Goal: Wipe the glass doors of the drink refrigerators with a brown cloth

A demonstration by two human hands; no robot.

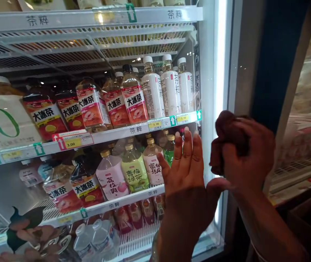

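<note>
My left hand is open in front of the fridge's glass door, fingers stretched upward and apart. Its fingertips look to be on the glass or very close to it. To its right, my right hand grips a bunched dark brown cloth beside the lit edge of the door frame. Whether the cloth touches the frame, I cannot tell. Behind the glass, bottles with green caps and labels are partly hidden by my left hand.
White shelves carry several rows of bottled drinks, including iced tea bottles and white-labelled bottles. Clear water bottles stand low down. A hand's reflection shows at lower left. Further right is another blurred shelf unit.
</note>
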